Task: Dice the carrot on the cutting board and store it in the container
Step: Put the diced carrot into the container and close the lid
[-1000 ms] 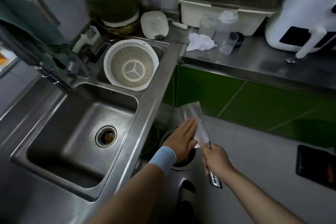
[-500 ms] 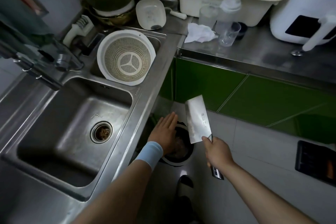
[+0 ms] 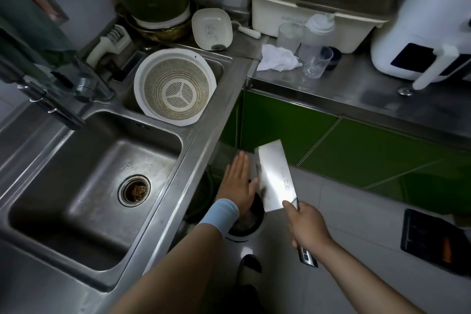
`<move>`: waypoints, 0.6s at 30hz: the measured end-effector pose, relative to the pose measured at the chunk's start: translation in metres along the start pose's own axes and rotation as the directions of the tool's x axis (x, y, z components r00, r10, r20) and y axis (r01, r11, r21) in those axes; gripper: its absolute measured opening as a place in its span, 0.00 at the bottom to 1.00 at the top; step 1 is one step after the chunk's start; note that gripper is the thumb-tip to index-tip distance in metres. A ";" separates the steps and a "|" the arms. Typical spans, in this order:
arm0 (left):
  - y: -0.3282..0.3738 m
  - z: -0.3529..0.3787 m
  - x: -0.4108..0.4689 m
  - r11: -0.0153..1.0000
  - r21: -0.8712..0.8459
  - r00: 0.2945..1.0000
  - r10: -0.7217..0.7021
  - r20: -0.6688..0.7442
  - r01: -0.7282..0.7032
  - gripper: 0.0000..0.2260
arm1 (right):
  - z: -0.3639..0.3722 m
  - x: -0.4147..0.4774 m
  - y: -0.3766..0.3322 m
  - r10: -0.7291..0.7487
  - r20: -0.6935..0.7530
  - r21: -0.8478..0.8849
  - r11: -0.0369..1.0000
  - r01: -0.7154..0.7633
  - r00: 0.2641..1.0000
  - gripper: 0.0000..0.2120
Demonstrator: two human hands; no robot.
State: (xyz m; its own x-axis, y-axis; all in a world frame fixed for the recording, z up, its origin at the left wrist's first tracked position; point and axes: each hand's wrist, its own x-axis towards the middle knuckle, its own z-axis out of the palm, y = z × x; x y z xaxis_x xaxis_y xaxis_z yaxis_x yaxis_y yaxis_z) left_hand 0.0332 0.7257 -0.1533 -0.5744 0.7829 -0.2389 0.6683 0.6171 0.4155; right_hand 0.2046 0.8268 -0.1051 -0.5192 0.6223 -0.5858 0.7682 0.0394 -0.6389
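My right hand (image 3: 307, 225) grips the handle of a broad steel cleaver (image 3: 275, 176), blade pointing away and tilted flat-side up. My left hand (image 3: 238, 182), flat with fingers straight and together, rests its edge against the left side of the blade. Both hands hover over a small round bin (image 3: 248, 224) on the floor, dark inside with scraps. A blue wristband sits on my left wrist. No carrot, cutting board or storage container can be made out, though something orange shows in a dark tray (image 3: 433, 245) at the right.
A steel double sink (image 3: 96, 186) fills the left, with a white colander (image 3: 175, 88) in its small basin. The counter (image 3: 356, 89) holds a dish rack, glasses, a crumpled tissue and a white appliance. Green cabinet fronts (image 3: 331, 143) stand behind the bin.
The cleaver blade has turned from edge-on to flat and swung slightly right. My left hand slid from on top of the blade to its left side, over the bin.
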 end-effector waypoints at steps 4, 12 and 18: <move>0.018 -0.007 0.003 0.938 0.072 0.941 0.335 0.042 -0.338 0.30 | 0.000 -0.006 -0.007 -0.013 0.040 0.037 0.999 0.012 0.999 0.20; -0.004 -0.015 -0.015 0.999 -0.038 0.993 0.005 -0.122 -0.010 0.28 | -0.010 -0.024 -0.006 0.016 0.028 0.085 0.996 -0.018 0.999 0.19; 0.029 -0.016 -0.020 0.915 0.119 0.916 0.394 -0.072 -0.385 0.26 | -0.005 -0.042 -0.019 0.005 0.079 0.099 0.995 -0.013 0.997 0.19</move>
State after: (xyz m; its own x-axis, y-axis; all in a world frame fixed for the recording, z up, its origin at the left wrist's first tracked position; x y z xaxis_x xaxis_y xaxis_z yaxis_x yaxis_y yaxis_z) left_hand 0.0564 0.7272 -0.1223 -0.2968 0.9549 0.0080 0.8888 0.2732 0.3680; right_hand 0.2133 0.8039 -0.0664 -0.5435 0.5586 -0.6265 0.7337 -0.0464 -0.6779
